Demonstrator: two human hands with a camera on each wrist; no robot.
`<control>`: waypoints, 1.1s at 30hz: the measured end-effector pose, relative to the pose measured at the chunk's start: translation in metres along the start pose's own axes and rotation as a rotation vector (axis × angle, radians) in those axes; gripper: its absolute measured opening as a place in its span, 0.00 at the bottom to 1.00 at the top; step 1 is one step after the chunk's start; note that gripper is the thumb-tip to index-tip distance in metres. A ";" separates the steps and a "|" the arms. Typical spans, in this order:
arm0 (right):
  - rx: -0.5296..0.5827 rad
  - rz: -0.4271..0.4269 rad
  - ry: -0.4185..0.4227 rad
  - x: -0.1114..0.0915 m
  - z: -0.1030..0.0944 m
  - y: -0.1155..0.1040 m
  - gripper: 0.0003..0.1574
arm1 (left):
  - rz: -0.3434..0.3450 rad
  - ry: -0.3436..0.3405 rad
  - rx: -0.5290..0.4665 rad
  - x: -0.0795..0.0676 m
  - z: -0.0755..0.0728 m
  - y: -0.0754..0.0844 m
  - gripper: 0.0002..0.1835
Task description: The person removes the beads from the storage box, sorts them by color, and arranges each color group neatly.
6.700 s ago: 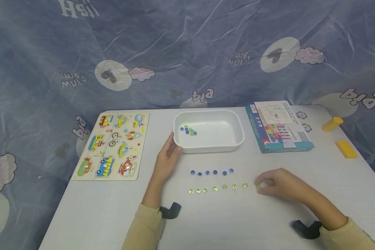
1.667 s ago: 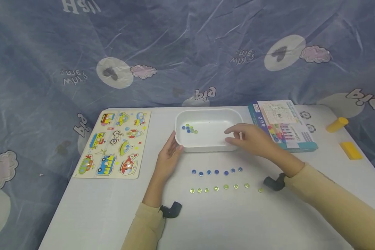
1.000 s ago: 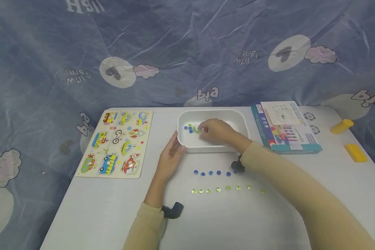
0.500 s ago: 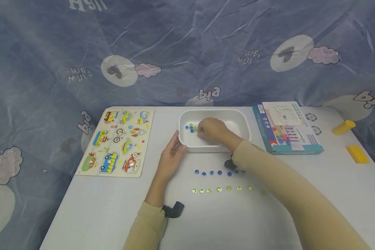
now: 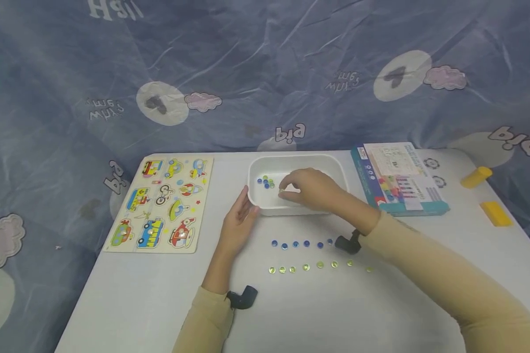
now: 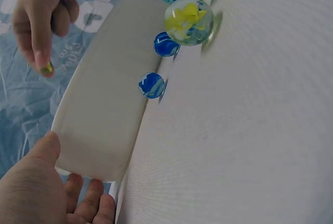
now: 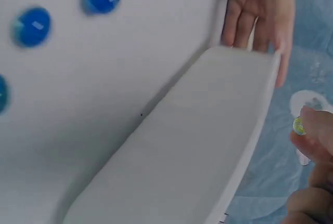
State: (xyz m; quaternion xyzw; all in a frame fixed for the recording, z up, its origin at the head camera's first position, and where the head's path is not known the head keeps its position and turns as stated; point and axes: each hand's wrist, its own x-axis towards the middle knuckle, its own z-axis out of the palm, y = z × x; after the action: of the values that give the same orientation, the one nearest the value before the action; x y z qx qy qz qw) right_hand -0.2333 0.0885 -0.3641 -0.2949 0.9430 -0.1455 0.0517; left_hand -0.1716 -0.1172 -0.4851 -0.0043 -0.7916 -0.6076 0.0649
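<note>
Yellow-green marble (image 7: 298, 126) pinched in the right hand (image 5: 313, 189), above the tray (image 5: 291, 212), just right of the loose marbles (image 5: 266, 186) in it. Round, so no long axis to worry about. Tray lengthwise left to right, tho, with left hand (image 5: 238, 220) gripping its near left corner. Yellow-green row (image 5: 320, 264) roughly parallel to that, out on the near side, past the blue row (image 5: 296, 244). Right hand nearer to its right end, imo.

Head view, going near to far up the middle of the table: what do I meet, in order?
Row of yellow-green marbles → row of blue marbles → white tray → printed blue-grey backdrop.
</note>
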 end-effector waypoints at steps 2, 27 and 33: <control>0.025 -0.001 0.008 -0.019 -0.006 -0.001 0.18 | 0.004 0.000 -0.001 -0.001 0.000 0.000 0.33; 0.209 0.268 -0.068 -0.157 0.021 0.100 0.14 | -0.015 0.000 -0.034 -0.005 0.001 0.015 0.36; 0.218 0.313 -0.132 -0.177 0.028 0.115 0.18 | -0.025 -0.011 -0.052 -0.009 -0.001 0.026 0.37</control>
State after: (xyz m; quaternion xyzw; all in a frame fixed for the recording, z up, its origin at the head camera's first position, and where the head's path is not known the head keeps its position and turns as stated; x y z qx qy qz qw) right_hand -0.1450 0.2729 -0.4238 -0.1463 0.9505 -0.2174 0.1671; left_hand -0.1599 -0.1107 -0.4613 0.0004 -0.7759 -0.6286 0.0527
